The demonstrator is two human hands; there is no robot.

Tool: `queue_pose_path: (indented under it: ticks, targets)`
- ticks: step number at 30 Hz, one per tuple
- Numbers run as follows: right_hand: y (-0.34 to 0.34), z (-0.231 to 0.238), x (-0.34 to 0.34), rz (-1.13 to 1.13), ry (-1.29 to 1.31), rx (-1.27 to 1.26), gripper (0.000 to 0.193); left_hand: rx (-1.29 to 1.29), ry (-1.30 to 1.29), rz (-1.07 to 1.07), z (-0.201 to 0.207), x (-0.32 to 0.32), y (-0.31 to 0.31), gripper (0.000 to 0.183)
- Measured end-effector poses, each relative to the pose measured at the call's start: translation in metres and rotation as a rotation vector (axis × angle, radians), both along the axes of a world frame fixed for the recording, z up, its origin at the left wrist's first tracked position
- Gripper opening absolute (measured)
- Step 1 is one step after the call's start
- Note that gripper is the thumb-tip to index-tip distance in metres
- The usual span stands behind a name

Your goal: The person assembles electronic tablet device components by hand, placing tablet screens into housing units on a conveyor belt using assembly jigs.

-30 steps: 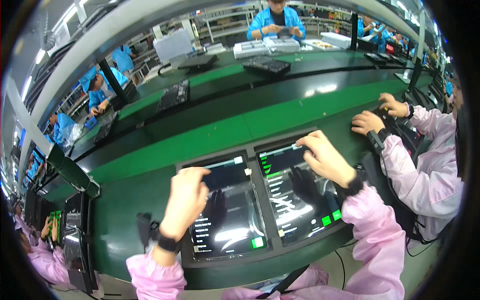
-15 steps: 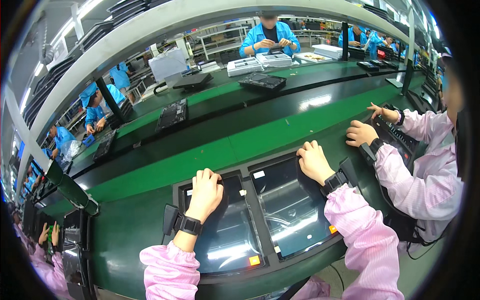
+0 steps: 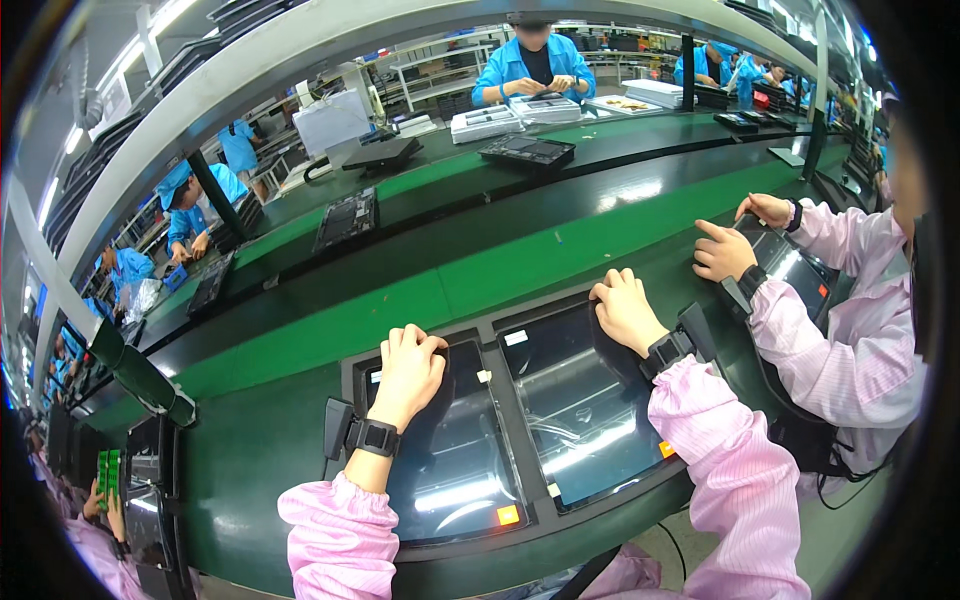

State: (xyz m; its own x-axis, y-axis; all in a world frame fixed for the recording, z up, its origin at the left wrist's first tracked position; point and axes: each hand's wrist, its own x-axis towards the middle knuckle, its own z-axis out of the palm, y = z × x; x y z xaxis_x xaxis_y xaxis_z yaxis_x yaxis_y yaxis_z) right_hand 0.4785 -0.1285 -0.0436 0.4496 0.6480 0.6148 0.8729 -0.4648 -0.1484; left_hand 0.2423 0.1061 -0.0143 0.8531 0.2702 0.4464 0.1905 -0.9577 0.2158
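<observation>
Two dark glossy screen panels lie side by side in a black frame (image 3: 492,375). On the left panel (image 3: 440,455), my left hand (image 3: 410,370) rests at the far edge with bent fingers held together; whatever lies under the fingertips is hidden. My right hand (image 3: 627,312) is bent over the far right corner of the right panel (image 3: 580,410), its fingertips partly out of sight. Each panel has an orange sticker at its near right corner and pale tabs along its edges. Both of my wrists wear black straps with a dark block.
A green workbench (image 3: 260,470) surrounds the frame, with a conveyor (image 3: 430,235) beyond. At right, a co-worker's hands are on a dark panel (image 3: 790,262). A metal post (image 3: 140,375) stands at left, near a person holding a green board (image 3: 108,472). Open device housings (image 3: 347,220) lie farther off.
My hands stay at the panels' far edges, with only small shifts. At right, a glossy panel now shows on the co-worker's device. The green board at left shows more fully.
</observation>
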Motion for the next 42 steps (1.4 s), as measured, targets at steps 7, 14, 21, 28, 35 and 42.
queue_pose_path:
  ticks: [7, 14, 21, 28, 35, 42]
  targets:
    - [0.002, 0.000, -0.001, -0.019, -0.021, -0.027, 0.009, -0.052, 0.091, 0.015, 0.007, 0.001, 0.004, 0.020]
    - [0.002, 0.004, -0.001, -0.011, 0.018, -0.045, 0.010, -0.095, 0.140, 0.003, 0.011, 0.005, 0.006, 0.026]
    - [0.001, 0.008, -0.004, -0.041, 0.034, -0.093, 0.015, -0.050, 0.169, 0.003, 0.012, 0.005, 0.004, 0.026]
    - [0.001, 0.009, -0.008, -0.023, 0.079, -0.092, 0.017, -0.091, 0.186, -0.027, 0.013, 0.013, 0.001, 0.029]
    - [0.002, 0.009, -0.008, -0.026, 0.110, -0.118, 0.023, -0.117, 0.178, -0.042, 0.013, 0.013, 0.000, 0.027]
    - [0.002, 0.007, -0.008, -0.034, 0.117, -0.121, 0.021, -0.112, 0.164, -0.046, 0.009, 0.014, 0.000, 0.026]
